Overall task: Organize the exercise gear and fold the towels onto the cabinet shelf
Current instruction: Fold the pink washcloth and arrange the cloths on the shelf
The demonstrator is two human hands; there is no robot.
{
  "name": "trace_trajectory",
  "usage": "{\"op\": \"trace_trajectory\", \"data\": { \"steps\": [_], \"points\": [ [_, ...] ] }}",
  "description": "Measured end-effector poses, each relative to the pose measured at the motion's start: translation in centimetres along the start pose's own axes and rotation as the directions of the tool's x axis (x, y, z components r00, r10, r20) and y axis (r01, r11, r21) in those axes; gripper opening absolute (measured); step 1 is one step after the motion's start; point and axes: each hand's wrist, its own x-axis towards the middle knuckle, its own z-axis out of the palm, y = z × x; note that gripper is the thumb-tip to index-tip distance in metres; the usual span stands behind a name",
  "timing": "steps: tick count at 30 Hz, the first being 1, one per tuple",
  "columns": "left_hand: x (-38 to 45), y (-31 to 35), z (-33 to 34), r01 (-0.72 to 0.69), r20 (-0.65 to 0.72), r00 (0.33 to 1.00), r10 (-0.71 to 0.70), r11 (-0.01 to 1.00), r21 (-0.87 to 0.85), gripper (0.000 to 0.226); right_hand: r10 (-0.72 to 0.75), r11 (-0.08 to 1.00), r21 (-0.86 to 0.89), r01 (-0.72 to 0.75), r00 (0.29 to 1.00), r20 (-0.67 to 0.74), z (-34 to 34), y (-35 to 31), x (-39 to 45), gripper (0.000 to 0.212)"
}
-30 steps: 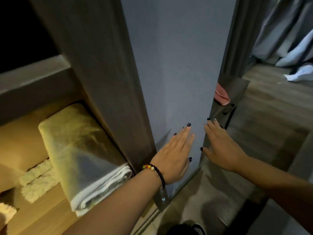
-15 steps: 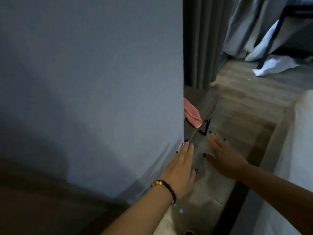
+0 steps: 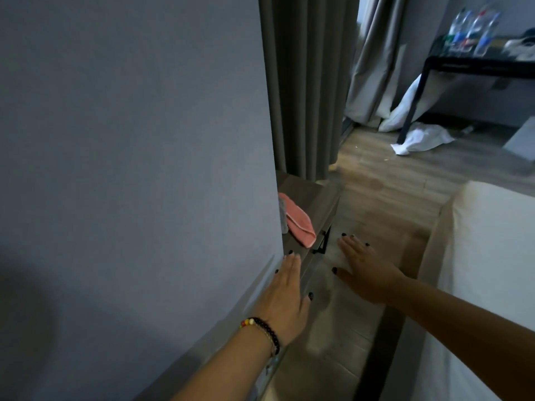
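One big grey door (image 3: 139, 157) fills the view left of the hands. The left hand (image 3: 285, 302) lies flat on its edge, fingers straight, holding nothing. Just past its fingertips, one pink towel (image 3: 298, 224) lies on a low shelf (image 3: 315, 204), partly hidden by the door. The right hand (image 3: 366, 270) is spread wide, empty. Far beyond it, blurry bottles (image 3: 472, 30) stand on one bench (image 3: 474, 66); I cannot count them.

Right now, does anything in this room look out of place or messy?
Yes. A white cloth lies crumpled on the wooden floor by the leg of the black table, and a pink cloth sits loosely beside the grey cabinet door. Neither is folded. Both hands are flat and hold nothing.
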Motion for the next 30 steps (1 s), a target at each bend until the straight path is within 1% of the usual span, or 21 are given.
{"op": "trace_trajectory", "data": {
  "steps": [4, 7, 9, 12, 15, 18, 21, 24, 27, 28, 30],
  "points": [
    [2.4, 1.0, 0.2, 0.025, -0.004, 1.0, -0.025, 0.997, -0.071, 0.079, -0.009, 0.999, 0.046, 0.011, 0.999, -0.044, -0.6, 0.7, 1.4, 0.067],
    [5.3, 1.8, 0.4, 0.041, -0.007, 0.999, -0.042, 0.993, -0.112, 0.081, -0.006, 0.999, 0.046, 0.007, 1.0, -0.028, -1.7, 2.4, 3.6, 0.068],
    [7.8, 2.4, 0.6, 0.067, -0.038, 0.997, -0.072, 0.991, -0.113, 0.081, -0.025, 1.0, -0.001, 0.025, 1.0, -0.016, -2.4, 4.0, 5.5, 0.07],
    [12.2, 3.0, 1.3, 0.159, -0.114, 0.979, -0.17, 0.982, -0.101, 0.082, -0.075, 0.992, -0.098, 0.077, 0.997, 0.029, -3.6, 7.0, 8.8, 0.074],
    [16.3, 3.2, 2.3, 0.243, -0.124, 0.959, -0.256, 0.964, -0.109, 0.084, -0.109, 0.982, -0.145, 0.125, 0.987, 0.114, -4.5, 10.1, 12.3, 0.075],
    [20.1, 3.3, 3.0, 0.318, -0.123, 0.935, -0.333, 0.939, -0.131, 0.081, -0.132, 0.975, -0.155, 0.158, 0.978, 0.162, -5.4, 12.5, 15.8, 0.075],
    [23.6, 3.2, 3.1, 0.356, -0.149, 0.909, -0.388, 0.912, -0.202, 0.08, -0.182, 0.96, -0.179, 0.216, 0.965, 0.189, -6.2, 13.9, 19.3, 0.077],
    [26.5, 2.4, 3.0, 0.402, -0.181, 0.877, -0.446, 0.885, -0.236, 0.082, -0.225, 0.953, -0.16, 0.259, 0.954, 0.2, -6.8, 14.4, 23.1, 0.078],
    [28.6, 1.1, 2.6, 0.45, -0.172, 0.846, -0.505, 0.849, -0.277, 0.082, -0.255, 0.945, -0.149, 0.291, 0.942, 0.22, -6.9, 14.1, 26.9, 0.076],
    [29.2, 0.3, 2.4, 0.461, -0.169, 0.83, -0.531, 0.825, -0.328, 0.083, -0.264, 0.941, -0.15, 0.302, 0.937, 0.228, -6.9, 13.9, 28.3, 0.076],
    [30.4, -1.6, 2.0, 0.518, -0.172, 0.768, -0.616, 0.757, -0.398, 0.082, -0.28, 0.935, -0.149, 0.322, 0.927, 0.248, -6.6, 13.5, 30.9, 0.076]
  ]
}}
